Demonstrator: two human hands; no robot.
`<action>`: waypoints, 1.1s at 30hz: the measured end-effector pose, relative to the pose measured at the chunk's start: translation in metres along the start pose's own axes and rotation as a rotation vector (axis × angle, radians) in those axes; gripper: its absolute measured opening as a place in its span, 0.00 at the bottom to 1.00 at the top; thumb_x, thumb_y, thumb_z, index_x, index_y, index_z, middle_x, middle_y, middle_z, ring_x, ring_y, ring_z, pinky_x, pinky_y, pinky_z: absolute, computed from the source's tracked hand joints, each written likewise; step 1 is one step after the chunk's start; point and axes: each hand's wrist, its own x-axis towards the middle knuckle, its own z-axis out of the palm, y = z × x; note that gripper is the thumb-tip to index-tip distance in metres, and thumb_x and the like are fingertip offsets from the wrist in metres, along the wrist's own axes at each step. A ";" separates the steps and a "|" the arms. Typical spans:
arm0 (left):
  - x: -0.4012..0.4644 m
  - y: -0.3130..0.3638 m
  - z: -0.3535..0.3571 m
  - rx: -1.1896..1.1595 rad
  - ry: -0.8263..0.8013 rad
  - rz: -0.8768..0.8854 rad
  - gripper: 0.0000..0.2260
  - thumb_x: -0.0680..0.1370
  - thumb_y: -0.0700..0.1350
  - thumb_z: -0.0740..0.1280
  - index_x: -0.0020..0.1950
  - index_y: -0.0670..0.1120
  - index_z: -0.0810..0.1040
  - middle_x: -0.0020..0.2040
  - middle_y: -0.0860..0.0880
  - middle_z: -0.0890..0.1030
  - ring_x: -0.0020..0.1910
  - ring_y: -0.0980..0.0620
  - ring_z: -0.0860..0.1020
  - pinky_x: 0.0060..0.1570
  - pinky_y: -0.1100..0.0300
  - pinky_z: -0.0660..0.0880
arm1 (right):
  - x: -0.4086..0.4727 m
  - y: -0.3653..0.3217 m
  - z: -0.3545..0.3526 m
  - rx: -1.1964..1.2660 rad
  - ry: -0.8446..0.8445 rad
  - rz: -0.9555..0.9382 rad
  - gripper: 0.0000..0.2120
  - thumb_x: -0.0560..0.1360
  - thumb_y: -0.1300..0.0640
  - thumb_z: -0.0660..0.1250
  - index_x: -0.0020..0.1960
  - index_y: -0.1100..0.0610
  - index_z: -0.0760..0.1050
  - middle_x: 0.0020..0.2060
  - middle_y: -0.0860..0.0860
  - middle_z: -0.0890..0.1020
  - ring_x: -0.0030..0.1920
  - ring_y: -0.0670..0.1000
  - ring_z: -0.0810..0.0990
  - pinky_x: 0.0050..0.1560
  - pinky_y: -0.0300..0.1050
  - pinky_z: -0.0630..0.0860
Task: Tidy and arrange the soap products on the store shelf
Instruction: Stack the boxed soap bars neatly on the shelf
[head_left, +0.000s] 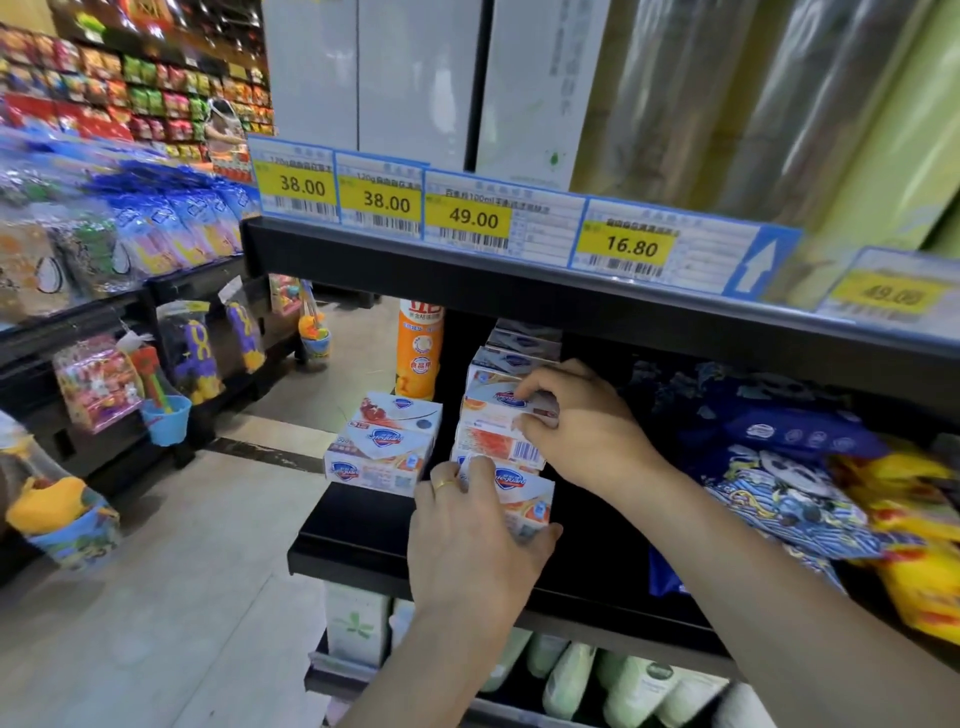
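Two hands on one stack (506, 431) of soap boxes, mid shelf (363, 535). Your left hand (470, 540) wraps the bottom box (524, 499): fingers curled over its left end, thumb under the front corner. Your right hand (576, 431) pinches a box (506, 405) higher up in the same stack, fingertips curled on its right end.

Key relation: the stack sits directly ahead of both hands, boxes lying flat w/ long axes running left-right, roughly along the shelf edge. The left hand is nearer you and lower, the right hand further in and higher. So squaring up looks like a squeeze from both ends, left end vs right end. The boxes look a bit staggered; the barcode box (501, 441) between your hands juts differently from its neighbours.

Counts, approx.: about 6 boxes in the held stack, top ones dim under the upper shelf, so can't be sure. A 2nd pile (387, 447) just left, apart from the stack, shows about 3 boxes, tilted. 1 orange bottle (420, 353) stands behind it. Blue and yellow packs (810, 467) lie to the right.
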 end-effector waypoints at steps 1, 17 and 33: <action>0.000 -0.001 0.000 0.001 0.002 -0.004 0.40 0.68 0.74 0.69 0.72 0.55 0.65 0.69 0.48 0.70 0.67 0.47 0.67 0.63 0.54 0.73 | -0.001 0.000 0.001 0.006 0.009 -0.006 0.11 0.77 0.54 0.73 0.58 0.48 0.80 0.65 0.46 0.73 0.63 0.50 0.77 0.63 0.48 0.77; 0.011 -0.056 -0.066 0.099 0.073 -0.040 0.33 0.72 0.70 0.70 0.72 0.57 0.70 0.72 0.50 0.72 0.70 0.47 0.68 0.66 0.53 0.71 | -0.018 -0.056 0.004 -0.141 0.176 -0.232 0.10 0.80 0.48 0.66 0.61 0.45 0.76 0.60 0.44 0.75 0.57 0.50 0.79 0.52 0.49 0.79; 0.112 -0.149 -0.092 -0.494 -0.376 -0.471 0.23 0.80 0.61 0.67 0.71 0.50 0.74 0.63 0.47 0.81 0.59 0.48 0.79 0.59 0.49 0.78 | -0.037 -0.108 0.111 -0.268 -0.107 -0.266 0.27 0.76 0.44 0.69 0.72 0.50 0.68 0.67 0.50 0.71 0.70 0.57 0.65 0.63 0.56 0.74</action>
